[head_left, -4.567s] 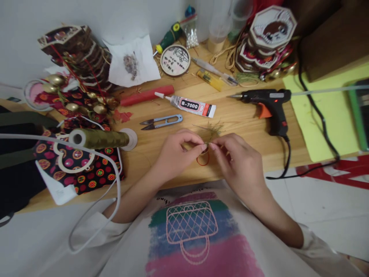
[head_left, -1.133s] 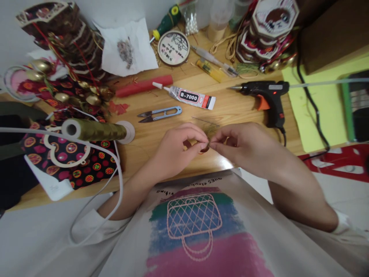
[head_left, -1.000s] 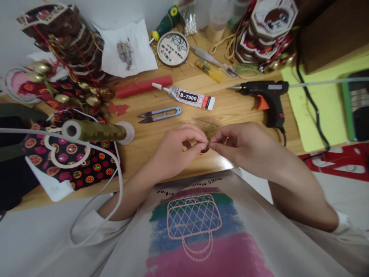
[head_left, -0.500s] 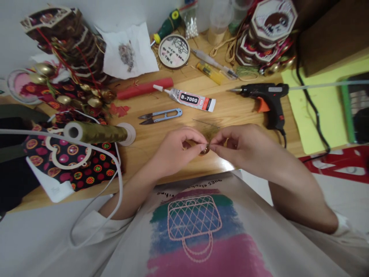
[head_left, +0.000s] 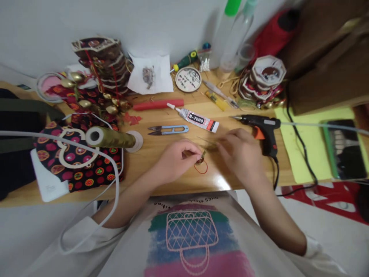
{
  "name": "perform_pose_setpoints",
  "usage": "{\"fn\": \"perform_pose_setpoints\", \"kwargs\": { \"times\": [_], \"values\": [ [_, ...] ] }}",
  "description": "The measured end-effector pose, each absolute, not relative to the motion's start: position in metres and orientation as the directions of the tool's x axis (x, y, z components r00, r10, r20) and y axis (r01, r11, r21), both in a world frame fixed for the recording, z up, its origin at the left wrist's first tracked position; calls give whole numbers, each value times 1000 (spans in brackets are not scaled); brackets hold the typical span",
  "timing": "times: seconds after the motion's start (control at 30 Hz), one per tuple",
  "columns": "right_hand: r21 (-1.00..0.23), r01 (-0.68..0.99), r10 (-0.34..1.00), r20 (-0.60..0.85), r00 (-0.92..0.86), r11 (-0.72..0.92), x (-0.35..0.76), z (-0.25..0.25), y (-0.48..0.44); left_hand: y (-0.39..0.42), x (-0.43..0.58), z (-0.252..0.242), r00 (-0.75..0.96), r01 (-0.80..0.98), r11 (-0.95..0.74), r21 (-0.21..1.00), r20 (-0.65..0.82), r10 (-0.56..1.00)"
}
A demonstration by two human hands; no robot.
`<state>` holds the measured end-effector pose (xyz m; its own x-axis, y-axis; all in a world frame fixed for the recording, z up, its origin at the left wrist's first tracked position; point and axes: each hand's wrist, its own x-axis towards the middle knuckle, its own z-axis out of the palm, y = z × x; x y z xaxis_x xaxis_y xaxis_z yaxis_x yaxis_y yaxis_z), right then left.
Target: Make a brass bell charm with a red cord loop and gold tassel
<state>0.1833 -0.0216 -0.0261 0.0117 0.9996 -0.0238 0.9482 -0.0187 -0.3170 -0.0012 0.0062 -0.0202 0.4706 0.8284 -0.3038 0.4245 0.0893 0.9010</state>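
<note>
Between the thumb and forefinger of my left hand (head_left: 181, 158) is a small gold-brown bell-like piece (head_left: 200, 161), pinched over the table near its front edge. A thin red cord loop (head_left: 201, 172) hangs just below it. To its right is my right hand (head_left: 240, 154), blurred by motion, its fingers pointing left; whether they hold anything is unclear. A thin needle-like line (head_left: 205, 141) lies between the hands, above the small piece. Olive thread or ribbon shows at the top of the piece.
On the wooden table (head_left: 161, 181) are blue-handled snips (head_left: 170, 130), a B-7000 glue tube (head_left: 197, 118), a black glue gun (head_left: 263, 129), and an olive thread spool (head_left: 115, 139) on patterned fabric (head_left: 105, 165). A white cable (head_left: 117, 181) crosses my left forearm. Stacked ornaments stand behind.
My right hand has come away from the small piece and moved right. My left hand still pinches it. The red loop now shows. The view has tilted, showing bottles at the back.
</note>
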Motion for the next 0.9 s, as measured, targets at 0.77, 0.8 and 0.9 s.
{"fn": "perform_pose_setpoints", "kwargs": {
  "times": [0.77, 0.8, 0.9],
  "values": [
    [119, 986, 829, -559, -33, 120, 143, 0, 15, 2, -60, -1, 361, 365, 181, 913, -318, 877],
    [92, 990, 841, -540, -40, 106, 147, -3, 13, 2, -59, -2, 351, 363, 181, 914, -314, 882],
    [-179, 984, 905, -420, -62, -16, 158, -6, 4, 3, -54, -3, 332, 358, 180, 916, -305, 893]
  ]
}}
